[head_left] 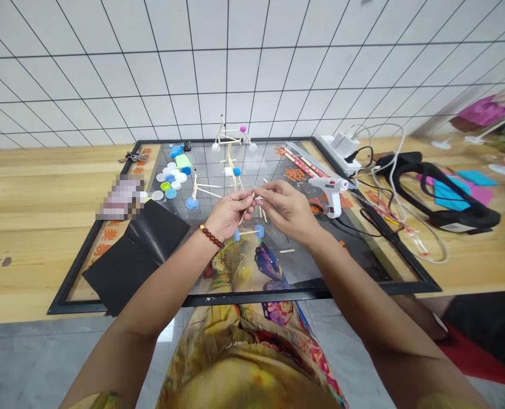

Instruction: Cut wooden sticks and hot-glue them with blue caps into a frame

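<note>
My left hand [232, 213], with a beaded bracelet at the wrist, is closed on a thin wooden stick [242, 217] that slants down from the fingertips. The fingers of my right hand [288, 209] are pinched at the stick's upper end, touching my left fingertips. Just beyond my hands stands a frame of sticks joined by clay lumps, with a blue clay ball [236, 171] on it. Left of it is a smaller stick piece on a blue clay base [192, 203]. A stick with blue clay ends [249, 232] lies below my hands, partly hidden.
A glass board with a black frame [269, 296] lies on the wooden table [34, 227]. On the left are a black sheet [126, 267] and several small clay tubs [171, 177]. A white glue gun [332, 193], cables and a black headset [469, 218] are on the right.
</note>
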The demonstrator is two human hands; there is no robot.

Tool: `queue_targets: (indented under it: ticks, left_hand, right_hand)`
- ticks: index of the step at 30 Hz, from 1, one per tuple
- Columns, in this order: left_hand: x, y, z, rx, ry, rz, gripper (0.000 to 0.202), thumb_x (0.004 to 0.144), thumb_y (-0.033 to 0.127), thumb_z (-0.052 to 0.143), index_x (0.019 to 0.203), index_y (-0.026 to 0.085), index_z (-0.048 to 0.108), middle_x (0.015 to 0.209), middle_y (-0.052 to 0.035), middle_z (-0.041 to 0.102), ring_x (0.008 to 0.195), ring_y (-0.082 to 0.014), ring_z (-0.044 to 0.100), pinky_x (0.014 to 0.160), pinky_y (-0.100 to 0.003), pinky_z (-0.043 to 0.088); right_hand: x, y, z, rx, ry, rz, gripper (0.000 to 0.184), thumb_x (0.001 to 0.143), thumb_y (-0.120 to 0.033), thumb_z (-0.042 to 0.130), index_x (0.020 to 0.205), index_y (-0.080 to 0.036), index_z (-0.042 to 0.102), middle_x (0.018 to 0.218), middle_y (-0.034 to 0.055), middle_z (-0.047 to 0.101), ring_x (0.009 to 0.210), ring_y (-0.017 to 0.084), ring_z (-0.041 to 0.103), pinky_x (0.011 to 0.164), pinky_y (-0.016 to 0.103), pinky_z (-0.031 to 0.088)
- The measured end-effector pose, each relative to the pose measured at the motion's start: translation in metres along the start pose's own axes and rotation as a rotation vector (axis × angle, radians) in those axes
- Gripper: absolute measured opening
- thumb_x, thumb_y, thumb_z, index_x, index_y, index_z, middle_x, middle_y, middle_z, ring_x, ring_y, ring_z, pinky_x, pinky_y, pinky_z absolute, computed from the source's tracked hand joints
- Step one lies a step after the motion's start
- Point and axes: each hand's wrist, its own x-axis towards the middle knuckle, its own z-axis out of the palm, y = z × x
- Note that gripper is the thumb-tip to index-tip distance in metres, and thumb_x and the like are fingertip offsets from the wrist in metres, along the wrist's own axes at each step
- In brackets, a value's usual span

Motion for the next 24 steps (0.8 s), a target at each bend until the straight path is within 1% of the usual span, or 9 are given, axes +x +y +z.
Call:
queue_targets:
  ticks: [3,5,8,10,14,18,20,22,24]
  left_hand:
    - [-0.001,0.005,0.001,0.005,0.043,0.057,0.014,0.072,0.011,0.075,0.085,0.010,0.068,0.066,0.0016,0.058,0.047,-0.0012,0.046,0.037,-0.012,0.025]
    - [-0.001,0.008,0.001,-0.001,0.059,0.084,0.014,0.072,0.012,0.075,0.084,0.011,0.068,0.066,0.0022,0.057,0.046,-0.0012,0.044,0.037,-0.012,0.024]
    - [-0.001,0.011,0.001,0.010,0.090,0.122,0.010,0.075,0.015,0.073,0.083,0.010,0.068,0.065,0.0020,0.056,0.047,-0.0015,0.043,0.038,-0.013,0.025]
    - [0.001,0.013,-0.001,0.009,0.125,0.158,0.008,0.079,0.016,0.070,0.083,0.010,0.068,0.065,0.0016,0.056,0.047,-0.0019,0.044,0.039,-0.014,0.027]
    - [0.004,0.026,-0.011,-0.063,0.197,0.268,0.008,0.085,0.018,0.063,0.080,0.013,0.067,0.064,0.0020,0.054,0.047,-0.0020,0.043,0.039,-0.014,0.028]
    - [0.001,0.039,-0.014,-0.055,0.295,0.458,0.011,0.087,0.024,0.063,0.078,0.017,0.066,0.064,0.0029,0.054,0.047,-0.0022,0.041,0.039,-0.015,0.027]
    - [-0.005,0.032,-0.006,0.016,0.319,0.525,0.011,0.085,0.026,0.066,0.078,0.018,0.066,0.064,0.0034,0.056,0.046,-0.0020,0.041,0.039,-0.016,0.026]
    - [-0.013,0.014,0.005,0.108,0.318,0.502,0.011,0.083,0.028,0.068,0.078,0.018,0.068,0.064,0.0035,0.058,0.045,-0.0015,0.039,0.039,-0.016,0.024]
    - [-0.020,-0.009,0.017,0.216,0.190,0.381,0.014,0.081,0.031,0.069,0.082,0.017,0.071,0.065,0.0023,0.061,0.048,-0.0027,0.042,0.041,-0.017,0.027]
  right_hand:
    - [-0.023,0.023,-0.023,-0.202,-0.058,0.158,0.029,0.089,-0.035,0.051,0.101,-0.020,0.072,0.100,0.0097,0.065,0.088,0.020,0.062,0.080,0.033,0.048]
    - [-0.047,0.046,-0.042,-0.349,-0.281,0.248,0.024,0.083,-0.035,0.056,0.090,-0.020,0.072,0.090,0.0082,0.066,0.079,0.021,0.062,0.075,0.034,0.048]
    - [-0.077,0.070,-0.058,-0.409,-0.462,0.278,0.034,0.077,-0.034,0.059,0.106,-0.019,0.070,0.101,0.0093,0.068,0.086,0.022,0.064,0.077,0.034,0.050]
    - [-0.088,0.075,-0.056,-0.421,-0.480,0.270,0.037,0.077,-0.029,0.056,0.111,-0.018,0.067,0.106,0.0105,0.067,0.091,0.022,0.065,0.080,0.033,0.051]
    - [-0.088,0.076,-0.043,-0.434,-0.423,0.273,0.036,0.078,-0.026,0.054,0.110,-0.017,0.067,0.106,0.0118,0.067,0.093,0.023,0.065,0.081,0.035,0.051]
    - [-0.077,0.085,-0.039,-0.514,-0.381,0.200,0.052,0.070,-0.026,0.059,0.119,-0.012,0.062,0.118,0.0174,0.063,0.107,0.029,0.060,0.089,0.038,0.048]
    - [-0.071,0.088,-0.039,-0.547,-0.445,0.200,0.049,0.069,-0.024,0.057,0.116,-0.014,0.063,0.111,0.0148,0.066,0.101,0.027,0.062,0.083,0.035,0.049]
    - [-0.064,0.089,-0.038,-0.565,-0.506,0.249,0.036,0.070,-0.023,0.054,0.104,-0.018,0.066,0.095,0.0097,0.069,0.086,0.023,0.064,0.071,0.030,0.047]
    - [-0.059,0.087,-0.040,-0.578,-0.564,0.309,0.021,0.069,-0.024,0.054,0.086,-0.020,0.065,0.077,0.0054,0.066,0.070,0.020,0.060,0.058,0.028,0.041]
